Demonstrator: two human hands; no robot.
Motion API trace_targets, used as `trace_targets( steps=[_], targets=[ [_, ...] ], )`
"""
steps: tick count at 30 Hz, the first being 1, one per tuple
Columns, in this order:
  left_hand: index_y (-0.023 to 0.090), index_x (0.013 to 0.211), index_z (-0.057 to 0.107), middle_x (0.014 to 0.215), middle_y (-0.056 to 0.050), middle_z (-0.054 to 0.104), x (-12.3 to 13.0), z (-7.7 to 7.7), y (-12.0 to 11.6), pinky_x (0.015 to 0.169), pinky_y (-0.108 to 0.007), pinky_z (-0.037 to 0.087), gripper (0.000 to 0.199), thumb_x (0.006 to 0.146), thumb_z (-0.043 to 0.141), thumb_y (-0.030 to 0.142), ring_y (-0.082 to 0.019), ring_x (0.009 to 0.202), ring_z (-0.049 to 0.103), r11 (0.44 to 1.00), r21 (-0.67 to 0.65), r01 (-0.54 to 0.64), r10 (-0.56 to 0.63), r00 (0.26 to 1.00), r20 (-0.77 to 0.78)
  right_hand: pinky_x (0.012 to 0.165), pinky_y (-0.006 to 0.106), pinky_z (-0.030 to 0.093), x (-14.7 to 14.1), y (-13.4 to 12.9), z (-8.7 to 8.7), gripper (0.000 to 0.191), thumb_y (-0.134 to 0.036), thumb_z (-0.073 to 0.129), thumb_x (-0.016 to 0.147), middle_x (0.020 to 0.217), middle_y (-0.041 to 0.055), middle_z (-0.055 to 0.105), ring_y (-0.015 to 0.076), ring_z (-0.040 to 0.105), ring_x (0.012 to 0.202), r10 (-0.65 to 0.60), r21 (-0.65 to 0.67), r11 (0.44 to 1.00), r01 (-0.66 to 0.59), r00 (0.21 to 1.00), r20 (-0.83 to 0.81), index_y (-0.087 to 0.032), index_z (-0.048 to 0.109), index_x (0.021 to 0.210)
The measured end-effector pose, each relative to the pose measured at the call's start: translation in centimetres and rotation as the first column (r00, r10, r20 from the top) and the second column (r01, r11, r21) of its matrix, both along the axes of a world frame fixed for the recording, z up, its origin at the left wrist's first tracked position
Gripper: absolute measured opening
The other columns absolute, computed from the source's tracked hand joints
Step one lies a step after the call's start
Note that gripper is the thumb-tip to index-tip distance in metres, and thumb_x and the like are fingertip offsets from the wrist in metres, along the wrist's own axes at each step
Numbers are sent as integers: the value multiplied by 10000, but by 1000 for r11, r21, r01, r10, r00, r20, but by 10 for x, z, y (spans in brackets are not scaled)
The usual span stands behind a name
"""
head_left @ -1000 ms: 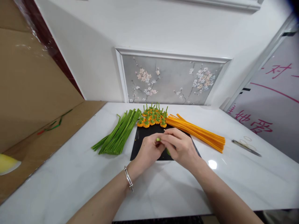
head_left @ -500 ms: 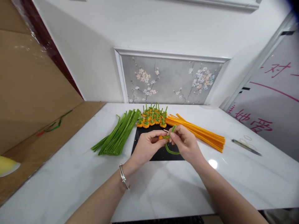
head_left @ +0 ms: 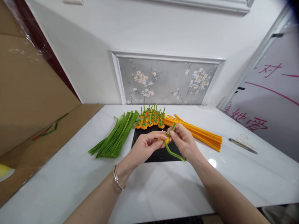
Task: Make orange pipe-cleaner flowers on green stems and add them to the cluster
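Between thumb and fingers, my left hand [head_left: 148, 144] grips a small orange pipe-cleaner pumpkin [head_left: 166, 140] above a black mat [head_left: 154, 157]. My right hand [head_left: 183, 140] pinches a green pipe cleaner [head_left: 172, 151]; its short end sticks up past the fingertips and its longer tail hangs from the pumpkin toward the right wrist. Behind the hands stand several finished orange pumpkins [head_left: 150, 119] with green stems, grouped at the mat's far edge. Part of the held pumpkin is hidden by my fingers.
Loose green pipe cleaners [head_left: 114, 137] lie in a bundle to the left. Orange pipe cleaners [head_left: 198, 132] are bundled on the right. Farther right, tweezers [head_left: 243, 146] lie beside some thin rings [head_left: 244, 137]. A cardboard sheet [head_left: 53, 133] borders the white table's left side.
The green tail has swung out from a loop into a longer, straighter strand toward my right wrist. More of the orange pumpkin shows between my hands. The whole view has shifted slightly.
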State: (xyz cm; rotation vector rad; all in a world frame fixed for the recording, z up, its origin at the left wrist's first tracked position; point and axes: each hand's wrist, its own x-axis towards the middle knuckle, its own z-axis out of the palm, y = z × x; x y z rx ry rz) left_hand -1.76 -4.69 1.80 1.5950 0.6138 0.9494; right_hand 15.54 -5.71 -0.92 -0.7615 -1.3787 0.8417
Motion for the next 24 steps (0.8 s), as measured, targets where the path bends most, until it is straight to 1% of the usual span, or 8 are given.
trace_targets(
  steps=[2,6,9,12,15,18,21,24],
  targets=[
    [172,917,734,1188,-100,625,-1,0,1,811,-289,556,155,806,626,176,-170,955,644,994,110,2,3,999,-52,601,248,483,1,1,-1,220,-369,582,882,781,-10,564,101,539,615,-16,-36,999,16,1000,7,-204,474,785],
    [174,892,683,1115,-81,590,1,-10,2,785,-252,537,159,789,585,104,-152,944,623,957,286,-43,80,990,-119,613,256,478,0,1,0,256,-391,593,872,718,-23,551,108,536,612,-30,-57,998,33,998,53,-207,465,748],
    [182,862,644,1074,-68,577,3,-17,3,711,-220,523,148,792,558,85,-148,922,608,925,376,-52,132,973,-191,611,265,490,-2,0,0,275,-416,602,860,664,-34,543,115,550,600,-11,-78,997,15,999,42,-210,468,737],
    [178,821,622,1029,-62,602,5,-17,3,711,-227,501,117,793,557,85,-153,907,598,898,428,-106,209,957,-201,605,264,503,-4,-1,0,276,-426,611,849,654,-34,569,118,571,600,30,-132,991,-29,1000,5,-210,474,746],
    [165,829,618,942,-57,637,7,-15,2,751,-256,495,41,820,580,152,-154,857,603,939,316,-138,188,973,-134,595,258,501,-3,-1,0,269,-421,614,846,658,-34,572,117,570,601,46,-149,988,-47,999,-9,-211,471,758],
    [146,849,642,817,-37,639,10,-14,2,730,-260,506,120,847,597,258,-133,753,600,986,65,-155,159,986,-49,588,259,489,-1,0,0,246,-389,583,873,646,-39,545,111,542,576,15,-77,997,-12,999,41,-212,456,760],
    [139,855,677,831,-38,656,11,-14,4,741,-254,518,178,816,651,310,-128,762,606,975,-109,-195,198,980,17,609,270,483,-2,-2,0,197,-332,522,915,684,-25,546,117,536,596,-28,29,999,24,992,125,-215,445,777],
    [142,800,691,840,-35,673,12,-17,5,742,-244,520,184,772,700,324,-124,766,608,956,-167,-241,253,966,56,631,270,478,-5,-7,0,144,-263,472,938,720,-7,560,128,551,635,-120,125,988,90,960,252,-213,479,803]
  ],
)
